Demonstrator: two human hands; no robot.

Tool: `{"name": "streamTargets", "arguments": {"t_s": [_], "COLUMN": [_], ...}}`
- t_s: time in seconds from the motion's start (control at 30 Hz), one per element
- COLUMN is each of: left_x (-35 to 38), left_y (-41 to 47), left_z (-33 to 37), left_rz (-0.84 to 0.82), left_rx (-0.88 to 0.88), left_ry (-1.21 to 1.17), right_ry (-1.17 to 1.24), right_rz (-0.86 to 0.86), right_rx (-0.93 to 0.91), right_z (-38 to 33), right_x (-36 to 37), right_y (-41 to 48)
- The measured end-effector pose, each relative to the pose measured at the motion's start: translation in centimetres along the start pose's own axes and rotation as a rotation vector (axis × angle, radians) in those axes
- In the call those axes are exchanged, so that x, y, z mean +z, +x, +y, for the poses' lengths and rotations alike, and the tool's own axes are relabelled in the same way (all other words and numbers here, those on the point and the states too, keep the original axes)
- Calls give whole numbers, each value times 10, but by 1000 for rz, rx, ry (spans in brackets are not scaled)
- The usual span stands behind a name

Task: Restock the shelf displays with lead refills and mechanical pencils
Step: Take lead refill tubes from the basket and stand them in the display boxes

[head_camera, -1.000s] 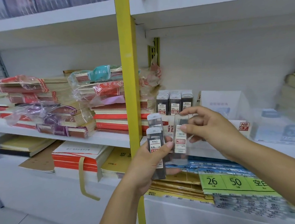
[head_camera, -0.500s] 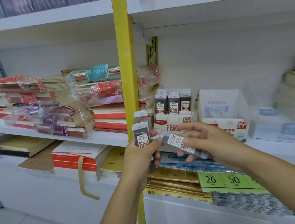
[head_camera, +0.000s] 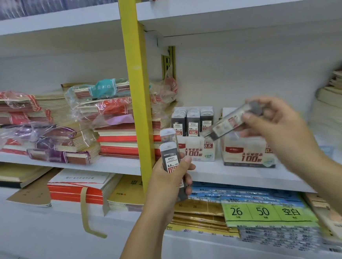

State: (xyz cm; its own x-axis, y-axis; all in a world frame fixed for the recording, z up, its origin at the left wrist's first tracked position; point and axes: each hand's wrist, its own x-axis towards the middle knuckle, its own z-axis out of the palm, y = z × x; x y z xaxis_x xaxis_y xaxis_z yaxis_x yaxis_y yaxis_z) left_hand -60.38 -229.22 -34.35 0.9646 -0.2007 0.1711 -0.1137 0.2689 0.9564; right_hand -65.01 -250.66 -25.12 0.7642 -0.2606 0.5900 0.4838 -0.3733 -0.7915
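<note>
My left hand (head_camera: 171, 177) grips a small upright stack of lead refill cases (head_camera: 169, 150), dark with white 0.5 labels, in front of the yellow post. My right hand (head_camera: 276, 125) pinches one single lead refill case (head_camera: 227, 123), tilted with its lower end to the left, blurred, held above the right display box (head_camera: 247, 154). The left display box (head_camera: 196, 149) on the middle shelf holds three rows of upright refill cases (head_camera: 192, 121). What the right box holds is hidden behind my hand.
A yellow upright post (head_camera: 136, 81) divides the shelving. Stacks of wrapped notebooks (head_camera: 95, 119) fill the left bay. Label sheets with a green 26/50 card (head_camera: 262, 212) lie on the lower shelf. Paper stacks (head_camera: 340, 103) stand at the right edge.
My right hand has pulled one case off the left hand's stack and carried it up and to the right, over the right display box. The left hand stays near the post.
</note>
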Motion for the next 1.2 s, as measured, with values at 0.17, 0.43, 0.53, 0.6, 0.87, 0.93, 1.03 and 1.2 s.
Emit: {"name": "streamTargets", "arguments": {"t_s": [0.17,0.43,0.53,0.6,0.87,0.93,1.03,1.2], "left_x": [9,18,19,19,16,16,15,16], "left_y": [9,18,16,14,10,10,9,8], "left_z": [-4,-9,-8,-6,-4,-3,-4,-7], "left_rz": [-6,-27,-58,-65,-77,-84,-119,-176], "left_rx": [-38,-61,-55,-43,6,0,-13,-16], "left_ry": [-15,-67,-36,-20,-96,-108,-99,-49], "right_ry": [-348,-725,-664,-624,-736,-848,-1053,-1138], "right_rz": [45,-195,-230,-230,-289,-300,-200,-132], "right_rx": [-228,-194,-163,-165,-142,-171,-309,-374], "right_z": [-5,23,26,25,31,36,42,42], "right_x": [-30,-27,-22,-20,-6,-4,-1,-1], "right_y": [61,99,100,102,101,100,98,91]}}
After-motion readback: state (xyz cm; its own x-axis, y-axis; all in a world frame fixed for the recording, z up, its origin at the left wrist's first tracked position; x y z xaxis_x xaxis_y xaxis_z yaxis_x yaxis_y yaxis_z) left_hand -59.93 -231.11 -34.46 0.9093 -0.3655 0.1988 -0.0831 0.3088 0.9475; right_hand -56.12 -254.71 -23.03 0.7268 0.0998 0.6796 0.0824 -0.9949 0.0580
